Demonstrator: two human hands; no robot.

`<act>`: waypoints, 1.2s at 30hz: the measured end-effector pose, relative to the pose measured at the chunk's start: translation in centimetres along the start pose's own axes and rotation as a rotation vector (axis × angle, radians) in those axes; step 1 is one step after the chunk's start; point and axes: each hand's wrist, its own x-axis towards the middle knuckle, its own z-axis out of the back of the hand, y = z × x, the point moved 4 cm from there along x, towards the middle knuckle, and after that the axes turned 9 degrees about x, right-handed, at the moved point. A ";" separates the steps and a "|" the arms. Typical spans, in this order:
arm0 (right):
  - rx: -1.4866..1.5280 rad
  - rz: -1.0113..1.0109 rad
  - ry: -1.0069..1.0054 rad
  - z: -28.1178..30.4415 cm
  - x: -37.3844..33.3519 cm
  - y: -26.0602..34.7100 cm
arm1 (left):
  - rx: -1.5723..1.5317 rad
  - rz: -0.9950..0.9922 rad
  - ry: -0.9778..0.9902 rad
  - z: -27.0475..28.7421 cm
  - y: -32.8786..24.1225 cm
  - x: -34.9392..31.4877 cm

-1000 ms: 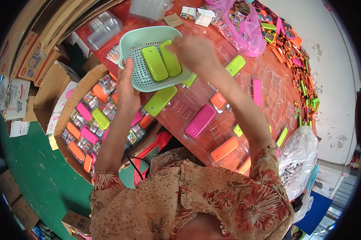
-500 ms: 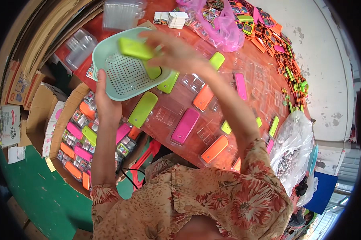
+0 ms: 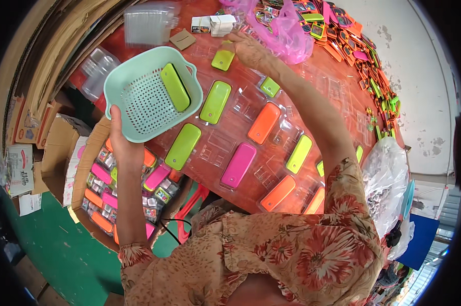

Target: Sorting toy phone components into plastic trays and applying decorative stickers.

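Observation:
My left hand (image 3: 124,142) grips the near edge of a pale mint-green perforated basket (image 3: 138,104), thumb up along the outside. One lime-green oblong case (image 3: 175,87) leans inside it, against the right wall. Beyond the basket's right side, my right hand (image 3: 253,53) has its fingers on the far end of another lime-green case (image 3: 223,59), low over the table; its fingertips are partly hidden. Around them, clear plastic blister trays cover the red table (image 3: 210,196), several holding a lime (image 3: 216,102), magenta (image 3: 239,165) or orange case (image 3: 264,123).
A cardboard carton (image 3: 82,178) of packed colourful items stands at lower left. At the back are stacked clear trays (image 3: 151,24), white cards (image 3: 221,24) and a pink plastic bag (image 3: 286,35). A heap of colourful pieces (image 3: 342,41) lines the right, near a clear bag (image 3: 386,178).
My right hand has moved from over the basket to the right with a lime-green case, now low at the table. The basket in my left hand has shifted slightly left and nearer.

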 end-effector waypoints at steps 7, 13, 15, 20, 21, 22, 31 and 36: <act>0.283 -0.581 0.051 -0.8 -0.3 0.5 | -0.022 0.037 0.034 -0.6 0.6 0.4; 0.235 -0.540 0.034 -0.7 -1.1 0.3 | -0.041 0.068 0.082 -2.3 1.1 0.3; 0.484 -0.671 -0.122 0.6 -2.1 -0.1 | -0.046 0.087 0.095 -3.4 1.6 0.3; 0.174 -0.397 -0.218 6.1 -2.6 9.5 | -0.042 0.051 0.150 -4.2 3.4 0.3; 0.134 -0.438 -0.071 6.0 -2.4 11.2 | -0.035 0.063 0.172 -4.8 3.7 0.1; 0.086 -0.499 0.075 5.6 -2.7 12.1 | -0.023 0.036 0.157 -5.8 4.1 -0.3; 0.397 -0.685 -0.067 5.1 -7.5 10.6 | 0.118 -0.056 0.185 -11.9 6.0 -3.5; 0.423 -0.551 -0.183 7.9 -12.1 10.0 | 0.130 0.035 0.260 -15.6 7.0 -5.5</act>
